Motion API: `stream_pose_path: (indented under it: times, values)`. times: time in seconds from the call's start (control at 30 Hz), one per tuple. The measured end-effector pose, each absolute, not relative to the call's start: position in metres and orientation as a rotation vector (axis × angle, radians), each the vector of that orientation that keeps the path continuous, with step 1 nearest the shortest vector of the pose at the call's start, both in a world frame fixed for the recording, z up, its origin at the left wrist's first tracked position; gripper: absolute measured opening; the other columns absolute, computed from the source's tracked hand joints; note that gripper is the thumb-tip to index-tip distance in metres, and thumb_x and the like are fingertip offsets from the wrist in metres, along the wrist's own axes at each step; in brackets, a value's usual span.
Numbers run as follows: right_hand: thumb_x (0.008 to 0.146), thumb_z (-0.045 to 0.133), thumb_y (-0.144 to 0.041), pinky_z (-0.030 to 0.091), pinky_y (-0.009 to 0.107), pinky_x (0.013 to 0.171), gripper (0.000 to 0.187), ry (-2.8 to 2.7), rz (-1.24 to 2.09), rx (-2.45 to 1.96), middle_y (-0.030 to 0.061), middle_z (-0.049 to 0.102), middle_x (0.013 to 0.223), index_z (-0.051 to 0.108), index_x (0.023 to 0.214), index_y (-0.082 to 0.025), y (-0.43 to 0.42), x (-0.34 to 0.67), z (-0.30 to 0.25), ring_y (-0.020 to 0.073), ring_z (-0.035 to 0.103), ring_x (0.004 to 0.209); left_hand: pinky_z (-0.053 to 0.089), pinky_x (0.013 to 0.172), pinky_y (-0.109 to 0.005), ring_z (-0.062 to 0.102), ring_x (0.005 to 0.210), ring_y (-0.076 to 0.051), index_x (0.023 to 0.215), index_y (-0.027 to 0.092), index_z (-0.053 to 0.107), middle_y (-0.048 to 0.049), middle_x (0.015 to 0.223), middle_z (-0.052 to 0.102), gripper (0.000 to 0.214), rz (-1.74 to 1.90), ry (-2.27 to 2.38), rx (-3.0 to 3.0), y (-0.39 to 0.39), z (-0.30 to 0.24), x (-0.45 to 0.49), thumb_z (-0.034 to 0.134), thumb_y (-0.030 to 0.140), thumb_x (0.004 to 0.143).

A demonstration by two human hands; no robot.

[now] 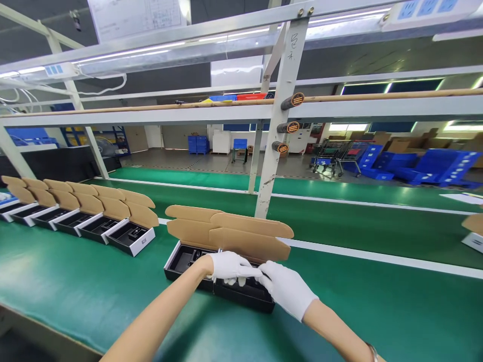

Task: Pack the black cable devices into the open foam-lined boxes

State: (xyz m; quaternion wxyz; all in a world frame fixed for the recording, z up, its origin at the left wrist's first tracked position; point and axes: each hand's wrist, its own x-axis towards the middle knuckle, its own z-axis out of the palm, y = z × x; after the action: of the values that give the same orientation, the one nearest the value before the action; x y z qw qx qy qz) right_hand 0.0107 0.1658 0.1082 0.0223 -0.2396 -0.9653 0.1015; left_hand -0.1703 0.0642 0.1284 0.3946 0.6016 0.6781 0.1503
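Head view
Left hand: the left hand (227,267) wears a white glove and bends down into the open black box (188,261). I cannot tell if it holds something.
Right hand: the right hand (287,289), gloved too, touches the left one above the box. Its grip is hidden.
Box: it sits on the green bench mat (75,281), close to the person, with its brown flaps up so the hands can get inside.
Nearby: a row of open boxes (130,239) stands to the left, flaps up.

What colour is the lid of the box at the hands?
Tan cardboard lid flaps, clearest in the head view.
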Motion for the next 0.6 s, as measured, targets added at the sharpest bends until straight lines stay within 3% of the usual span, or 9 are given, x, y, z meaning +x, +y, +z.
stream_pose_path:
  times: [0.17,0.3,0.47,0.6]
  values:
    - [0.092,0.053,-0.037,0.048,0.031,0.069,0.03,-3.203,0.058,-0.732,0.0117,0.07,0.096,0.075,0.088,-0.017,0.169,0.003,0.097,0.0253,0.067,0.085,0.05,0.068,-0.028,0.06,0.065,-0.014,0.095,0.026,0.074,0.0006,0.075,0.068,0.042,0.296,1.855,1.725,0.071,0.1,-0.178,0.054,0.061,0.085]
    - [0.081,0.067,-0.034,0.051,0.035,0.072,0.022,-3.227,-0.061,-0.715,0.0136,0.071,0.084,0.076,0.08,-0.014,0.171,-0.012,0.095,0.0294,0.069,0.084,0.045,0.092,-0.043,0.062,0.097,-0.027,0.094,0.022,0.076,-0.0086,0.102,0.07,0.042,0.35,2.008,1.986,0.058,0.079,-0.174,0.052,0.056,0.089]
    - [0.089,0.058,-0.046,0.051,0.033,0.066,0.032,-3.176,-0.004,-0.589,0.0096,0.071,0.083,0.075,0.087,-0.019,0.165,-0.014,0.1,0.0256,0.069,0.076,0.05,0.088,-0.045,0.064,0.093,-0.029,0.108,0.02,0.071,-0.0123,0.113,0.068,0.052,0.39,2.048,2.167,0.033,0.051,-0.16,0.051,0.064,0.088]
    - [0.086,0.066,-0.035,0.051,0.034,0.071,0.017,-3.15,-0.078,-0.366,0.0084,0.071,0.088,0.072,0.092,-0.02,0.144,-0.01,0.074,0.0259,0.066,0.082,0.05,0.093,-0.047,0.064,0.101,-0.029,0.11,0.019,0.067,-0.0123,0.12,0.066,0.044,0.445,2.123,2.236,0.028,0.038,-0.151,0.049,0.055,0.092]
